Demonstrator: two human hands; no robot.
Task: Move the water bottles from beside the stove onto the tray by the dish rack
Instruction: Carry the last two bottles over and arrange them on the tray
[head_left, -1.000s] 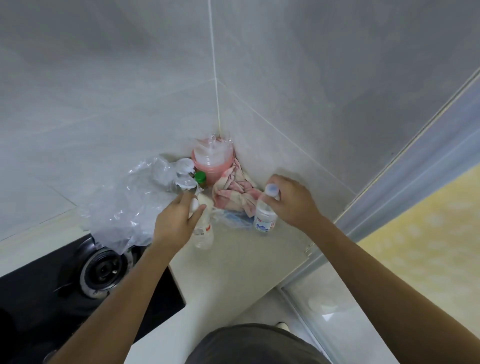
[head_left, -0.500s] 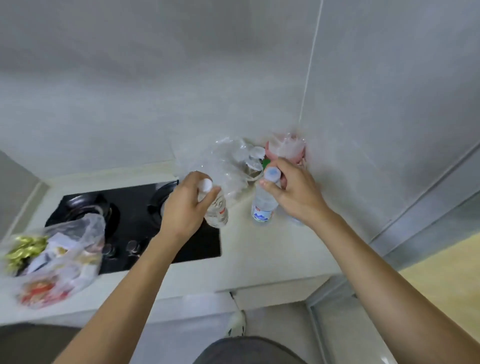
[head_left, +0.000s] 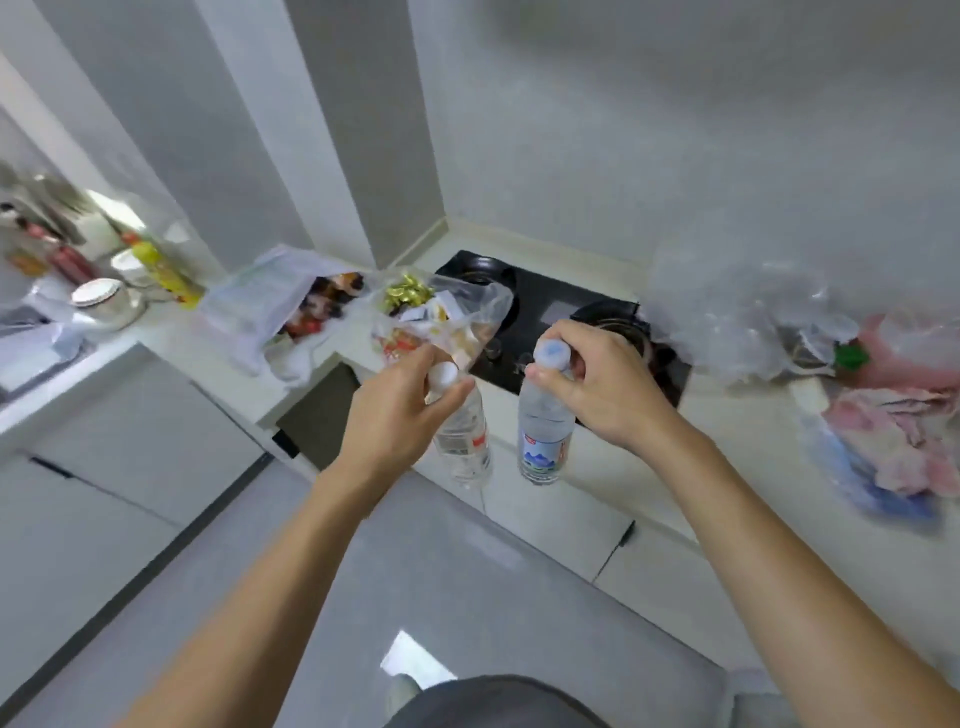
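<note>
**Two water bottles, held in the air in front of the stove**

Item 1: red-label bottle (head_left: 464, 439). Clear ribbed plastic cylinder, white screw cap, red-and-white label band; thin-walled, seemingly near empty. The left hand (head_left: 397, 415) has its fingers closed round the neck just under the cap. Long axis close to vertical, cap up, base tilted slightly to the right, hanging clear of the counter edge.

Item 2: blue-label bottle (head_left: 543, 436). Clear smooth plastic cylinder, pale blue cap, label printed with blue mountains and a red strip. The right hand (head_left: 597, 387) pinches the cap and neck between thumb and curled fingers. Long axis upright, cap up, base down, also hanging free just beside item 1 without touching it.

Surroundings: black glossy glass stove (head_left: 550, 317) set in a pale stone counter (head_left: 727, 431), directly behind both bottles. Crinkled clear plastic bag (head_left: 727, 312) to its right; soft pink cloth (head_left: 904, 447), rumpled, further right. Transparent bag of packaged goods (head_left: 441, 317) left of the stove. Far left, blurred jars and bottles; no detail readable.
</note>
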